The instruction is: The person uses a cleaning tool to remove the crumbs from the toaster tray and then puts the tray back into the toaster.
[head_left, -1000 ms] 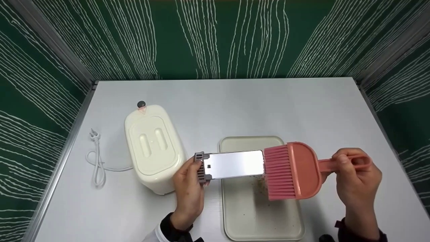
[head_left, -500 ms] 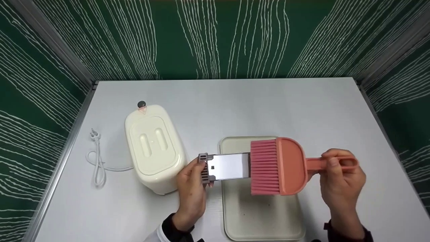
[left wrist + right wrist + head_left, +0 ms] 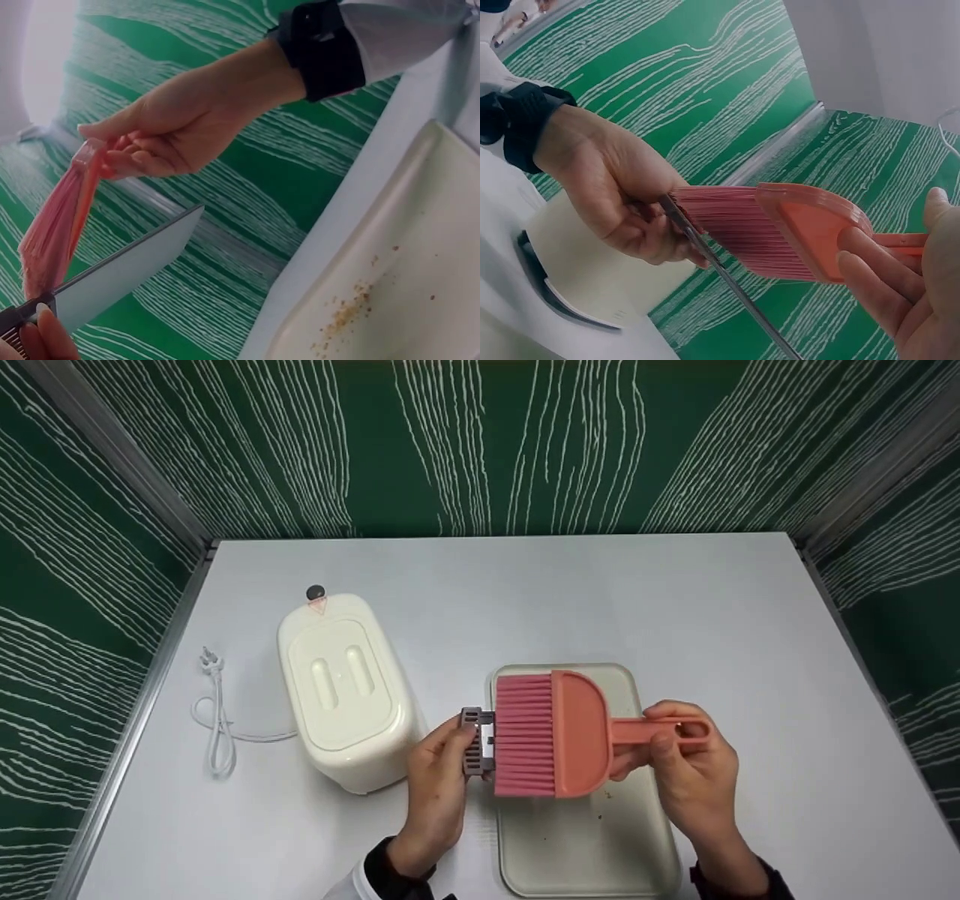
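Observation:
My left hand pinches the slotted grey end of a flat metal crumb tray, holding it over a shallow beige tray. In my right hand is the handle of a coral hand brush with pink bristles. Those bristles lie against the metal plate near its grey end; in the head view the brush hides most of the plate. The right wrist view shows the plate edge-on, with the bristles on its upper face. Tan crumbs are scattered in the beige tray.
A cream toaster-like appliance with two grooves in its top stands left of the beige tray. Its white cord and plug lie on the white table farther left. Green walls with white streaks enclose the table's back and sides.
My right hand has moved the brush left along the metal plate, from its far end to near its grey end. My left hand has shifted slightly right with the crumb tray.

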`<act>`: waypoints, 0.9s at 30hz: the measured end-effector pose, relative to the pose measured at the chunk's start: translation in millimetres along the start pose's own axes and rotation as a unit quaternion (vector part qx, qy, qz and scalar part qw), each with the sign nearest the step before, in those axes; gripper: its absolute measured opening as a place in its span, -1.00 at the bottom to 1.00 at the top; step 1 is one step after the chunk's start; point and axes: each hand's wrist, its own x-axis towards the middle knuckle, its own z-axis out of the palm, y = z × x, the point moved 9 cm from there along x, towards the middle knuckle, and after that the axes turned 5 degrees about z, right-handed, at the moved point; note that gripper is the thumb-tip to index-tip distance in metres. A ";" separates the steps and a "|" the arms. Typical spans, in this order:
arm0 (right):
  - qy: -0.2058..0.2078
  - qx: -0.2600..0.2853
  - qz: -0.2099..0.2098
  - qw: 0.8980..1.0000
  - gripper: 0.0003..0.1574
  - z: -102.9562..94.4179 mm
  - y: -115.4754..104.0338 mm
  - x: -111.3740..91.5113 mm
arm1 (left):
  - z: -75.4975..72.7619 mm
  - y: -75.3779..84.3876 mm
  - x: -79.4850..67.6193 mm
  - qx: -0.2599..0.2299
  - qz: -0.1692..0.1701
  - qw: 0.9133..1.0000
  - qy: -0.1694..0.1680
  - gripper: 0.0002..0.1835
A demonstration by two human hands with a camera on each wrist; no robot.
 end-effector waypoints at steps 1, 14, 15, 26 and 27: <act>-0.009 0.002 0.002 1.000 -0.70 2.5 1.5 -0.1 | 0.5 0.1 -0.1 0.004 0.001 1.000 -0.004 -0.65; -0.067 -0.027 0.006 0.997 -0.71 11.0 5.1 3.4 | -2.6 4.0 1.6 0.000 0.008 1.000 0.002 -0.63; -0.066 -0.025 0.008 0.997 -0.72 10.4 4.6 3.9 | -2.8 4.2 2.0 -0.003 0.007 1.000 0.003 -0.63; -0.055 -0.030 -0.003 0.998 -0.76 0.5 -3.2 7.9 | -7.5 11.5 4.9 -0.012 0.027 0.999 0.018 -0.64; -0.054 -0.029 -0.004 0.998 -0.77 -0.6 -3.6 8.3 | -7.7 12.0 4.8 -0.013 0.029 0.999 0.017 -0.64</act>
